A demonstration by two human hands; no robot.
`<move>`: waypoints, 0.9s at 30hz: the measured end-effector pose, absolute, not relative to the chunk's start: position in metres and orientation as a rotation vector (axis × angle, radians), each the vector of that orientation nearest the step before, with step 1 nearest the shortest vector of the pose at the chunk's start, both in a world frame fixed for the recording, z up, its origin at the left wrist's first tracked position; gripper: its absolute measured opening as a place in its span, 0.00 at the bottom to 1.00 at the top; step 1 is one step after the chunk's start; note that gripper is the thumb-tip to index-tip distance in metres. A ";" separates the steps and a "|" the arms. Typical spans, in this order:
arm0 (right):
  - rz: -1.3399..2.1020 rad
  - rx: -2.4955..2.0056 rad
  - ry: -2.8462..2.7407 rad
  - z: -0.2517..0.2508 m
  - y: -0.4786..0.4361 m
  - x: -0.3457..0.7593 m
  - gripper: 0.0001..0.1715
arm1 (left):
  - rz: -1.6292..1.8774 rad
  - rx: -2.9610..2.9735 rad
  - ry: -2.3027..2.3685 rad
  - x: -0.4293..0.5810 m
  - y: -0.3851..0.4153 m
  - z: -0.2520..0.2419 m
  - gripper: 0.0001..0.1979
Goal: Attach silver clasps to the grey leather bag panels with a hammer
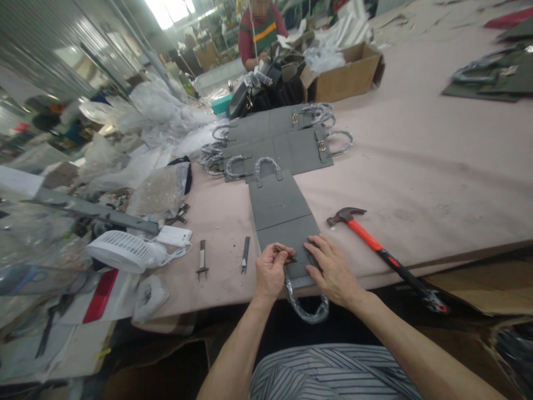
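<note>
A flat grey bag panel [281,203] lies lengthwise in front of me, with a plastic-wrapped handle [308,316] hanging over the table's near edge and another at its far end. My left hand [272,270] pinches a small dark pointed tool [287,254] over the panel's near part; its exact kind is unclear. Flat on the panel's right side rests my right hand [332,268], fingers spread, holding nothing. To the right lies a claw hammer [375,243] with a red and black handle. Left of the panel are a two-pronged metal punch [202,260] and a slim metal tool [245,254].
More grey bag panels [266,147] with wrapped handles lie behind. A cardboard box [347,75] holds plastic wrap, near a person [262,33] across the table. Leftward are a white fan [127,251] and heaped plastic bags [156,111]. Other grey pieces [491,78] lie far right.
</note>
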State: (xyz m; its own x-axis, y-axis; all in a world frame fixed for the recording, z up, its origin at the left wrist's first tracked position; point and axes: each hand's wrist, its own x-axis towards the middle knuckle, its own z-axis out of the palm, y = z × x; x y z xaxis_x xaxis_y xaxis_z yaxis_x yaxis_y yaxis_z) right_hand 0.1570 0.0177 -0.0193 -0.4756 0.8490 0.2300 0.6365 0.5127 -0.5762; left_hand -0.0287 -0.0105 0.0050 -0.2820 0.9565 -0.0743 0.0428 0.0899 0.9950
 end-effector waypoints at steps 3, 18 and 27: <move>0.575 -1.223 -2.274 -0.019 0.017 0.158 0.27 | 1.309 1.070 1.494 -0.029 -0.011 0.004 0.08; 0.587 -1.190 -2.248 -0.021 0.017 0.158 0.28 | 1.048 1.641 1.419 -0.042 -0.014 0.008 0.10; 0.480 -1.227 -2.185 -0.007 0.029 0.174 0.22 | 1.039 1.575 1.450 -0.037 -0.008 0.016 0.10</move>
State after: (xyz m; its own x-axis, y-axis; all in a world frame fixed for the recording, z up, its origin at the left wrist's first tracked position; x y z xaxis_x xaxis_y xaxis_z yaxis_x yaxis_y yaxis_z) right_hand 0.1743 0.0293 -0.0066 -0.4072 0.8586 0.3115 0.6491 0.5120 -0.5626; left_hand -0.0366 -0.0079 0.0156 0.0315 0.9965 0.0776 0.3941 -0.0838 0.9153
